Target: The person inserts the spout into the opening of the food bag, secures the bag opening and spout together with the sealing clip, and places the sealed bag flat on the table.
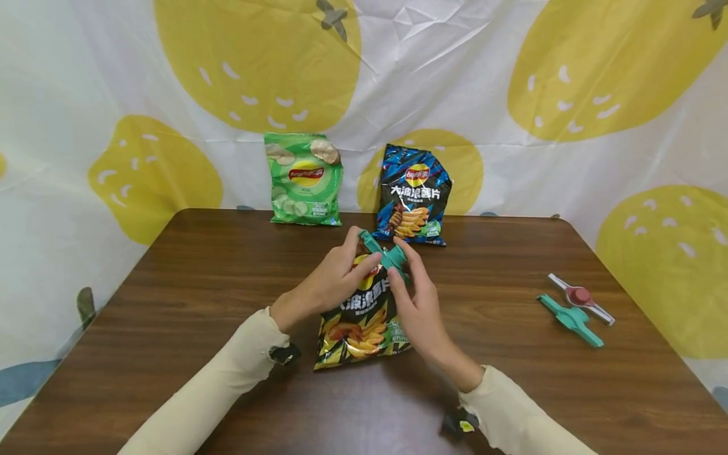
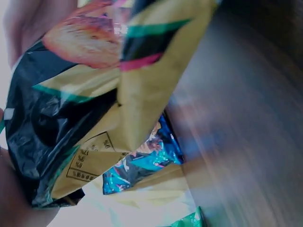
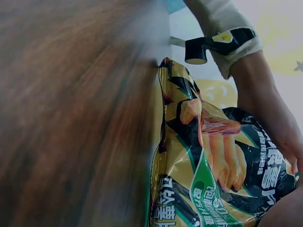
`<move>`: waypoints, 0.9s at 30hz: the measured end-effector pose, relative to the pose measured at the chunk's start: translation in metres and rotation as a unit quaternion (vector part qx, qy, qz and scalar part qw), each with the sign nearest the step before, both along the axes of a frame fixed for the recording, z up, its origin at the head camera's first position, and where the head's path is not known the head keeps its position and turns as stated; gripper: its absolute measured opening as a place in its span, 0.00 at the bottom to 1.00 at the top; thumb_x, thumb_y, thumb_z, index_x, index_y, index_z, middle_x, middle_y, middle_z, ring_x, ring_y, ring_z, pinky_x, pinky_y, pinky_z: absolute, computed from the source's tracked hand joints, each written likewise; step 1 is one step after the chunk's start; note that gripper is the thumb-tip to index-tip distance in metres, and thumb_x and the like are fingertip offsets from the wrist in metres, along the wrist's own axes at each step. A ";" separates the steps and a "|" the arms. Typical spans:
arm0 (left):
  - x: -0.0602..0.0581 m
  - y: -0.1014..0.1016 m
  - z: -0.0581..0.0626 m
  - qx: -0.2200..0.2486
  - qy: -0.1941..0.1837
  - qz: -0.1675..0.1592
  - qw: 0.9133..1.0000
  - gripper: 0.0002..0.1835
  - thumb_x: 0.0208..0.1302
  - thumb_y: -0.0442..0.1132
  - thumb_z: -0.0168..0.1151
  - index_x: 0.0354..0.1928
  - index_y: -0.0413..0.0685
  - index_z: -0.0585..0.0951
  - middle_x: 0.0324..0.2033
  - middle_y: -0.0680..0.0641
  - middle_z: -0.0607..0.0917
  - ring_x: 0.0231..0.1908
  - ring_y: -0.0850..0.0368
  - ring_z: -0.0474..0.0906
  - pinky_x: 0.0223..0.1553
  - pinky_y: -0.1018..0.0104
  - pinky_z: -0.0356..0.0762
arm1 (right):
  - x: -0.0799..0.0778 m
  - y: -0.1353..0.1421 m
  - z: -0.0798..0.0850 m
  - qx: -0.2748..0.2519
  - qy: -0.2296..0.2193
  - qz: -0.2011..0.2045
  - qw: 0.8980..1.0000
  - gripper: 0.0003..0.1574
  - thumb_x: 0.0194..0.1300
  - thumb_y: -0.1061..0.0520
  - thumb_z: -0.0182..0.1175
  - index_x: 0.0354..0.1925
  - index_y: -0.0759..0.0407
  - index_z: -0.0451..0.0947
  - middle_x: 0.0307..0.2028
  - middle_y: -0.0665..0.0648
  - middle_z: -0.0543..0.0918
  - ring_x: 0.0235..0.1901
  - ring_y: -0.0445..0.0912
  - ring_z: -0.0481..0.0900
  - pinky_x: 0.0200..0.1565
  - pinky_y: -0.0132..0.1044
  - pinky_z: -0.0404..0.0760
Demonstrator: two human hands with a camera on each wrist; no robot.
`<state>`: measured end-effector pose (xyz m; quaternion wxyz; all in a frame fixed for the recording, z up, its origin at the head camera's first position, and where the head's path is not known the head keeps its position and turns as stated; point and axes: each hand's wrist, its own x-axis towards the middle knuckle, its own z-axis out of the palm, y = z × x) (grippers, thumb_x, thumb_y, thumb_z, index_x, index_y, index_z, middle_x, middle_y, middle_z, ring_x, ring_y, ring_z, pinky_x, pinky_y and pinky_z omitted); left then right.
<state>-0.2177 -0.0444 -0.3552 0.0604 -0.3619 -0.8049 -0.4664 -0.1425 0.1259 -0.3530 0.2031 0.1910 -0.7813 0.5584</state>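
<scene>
Pinching one teal clip (image 1: 391, 255) at the frame's center, the two hands met over the top of a black-and-gold bag (image 1: 364, 332). The left hand (image 1: 330, 275) held the clip's upper-left end, thumb laid in front; the right hand (image 1: 419, 309) had thumb and index finger narrowed about its right part. Both forearms slanted inward from the lower edge, in two cream sleeves (image 1: 216, 382). The bag hung below the clip, its printed front toward the head camera.

Three bags were visible in all: beyond the hands, one green bag (image 1: 307, 189) stood upper center-left and one blue-and-black bag (image 1: 414, 196) just right of center. Of three clips, two lay at the right of the table (image 1: 216, 303): a second teal clip (image 1: 573, 318) and, just above it, a red-and-white clip (image 1: 580, 295). A fruit-patterned cloth (image 1: 443, 76) filled the background.
</scene>
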 end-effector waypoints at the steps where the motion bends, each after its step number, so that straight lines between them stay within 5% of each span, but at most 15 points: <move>1: 0.000 0.001 -0.001 -0.003 0.009 0.004 1.000 0.14 0.79 0.47 0.47 0.53 0.46 0.62 0.26 0.50 0.75 0.26 0.59 0.74 0.32 0.65 0.75 | 0.001 -0.001 0.001 0.007 0.003 -0.006 1.000 0.30 0.77 0.64 0.49 0.73 0.58 0.61 0.55 0.61 0.79 0.31 0.42 0.72 0.32 0.33 0.71; 4: 0.000 0.002 -0.003 -0.005 0.032 0.014 0.999 0.13 0.79 0.48 0.45 0.52 0.46 0.63 0.26 0.51 0.73 0.26 0.60 0.74 0.31 0.66 0.74 | 0.005 -0.002 0.003 0.017 0.016 -0.017 1.000 0.29 0.75 0.65 0.51 0.72 0.59 0.64 0.50 0.61 0.80 0.20 0.42 0.63 0.24 0.33 0.67; 11: 0.002 0.002 0.003 0.041 0.071 -0.014 0.997 0.08 0.76 0.43 0.53 0.49 0.48 0.71 0.24 0.53 0.75 0.23 0.61 0.72 0.27 0.66 0.73 | 0.000 0.004 0.013 0.006 0.021 0.016 1.000 0.22 0.73 0.66 0.55 0.62 0.66 0.69 0.44 0.62 0.79 0.38 0.45 0.77 0.35 0.31 0.76; 18: 0.003 -0.001 0.011 0.078 0.100 -0.022 0.992 0.02 0.70 0.38 0.63 0.39 0.48 0.81 0.29 0.53 0.78 0.27 0.61 0.76 0.29 0.67 0.76 | -0.021 0.017 -0.001 0.060 0.034 0.056 0.996 0.21 0.73 0.64 0.56 0.62 0.58 0.73 0.49 0.55 0.80 0.40 0.44 0.77 0.40 0.33 0.77; 27: 0.004 -0.004 0.018 0.022 0.114 -0.035 0.993 0.05 0.69 0.41 0.63 0.40 0.50 0.77 0.28 0.55 0.80 0.26 0.63 0.76 0.27 0.68 0.76 | -0.021 0.020 -0.005 0.038 -0.005 0.083 0.996 0.14 0.78 0.55 0.51 0.57 0.54 0.75 0.48 0.53 0.80 0.46 0.44 0.79 0.47 0.37 0.80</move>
